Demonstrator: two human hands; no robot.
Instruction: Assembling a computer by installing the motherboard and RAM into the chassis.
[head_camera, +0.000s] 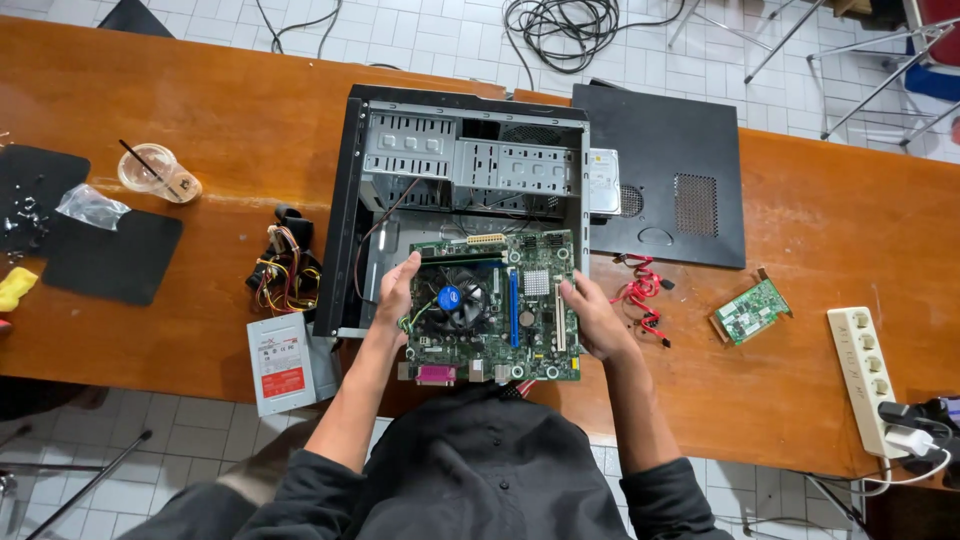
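Gripping the green motherboard (495, 305) by its side edges — left hand (397, 290), right hand (592, 318) — over the open case (400, 150).

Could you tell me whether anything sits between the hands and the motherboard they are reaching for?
Nothing visible does. The left hand grips the motherboard at its left edge and the right hand at its right edge, both in direct contact, over the open case.

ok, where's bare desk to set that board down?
Bare wood lies between the red cables and small green card, and at far left above the plastic cup. Crowded: around the open case, where both hands grip the motherboard.
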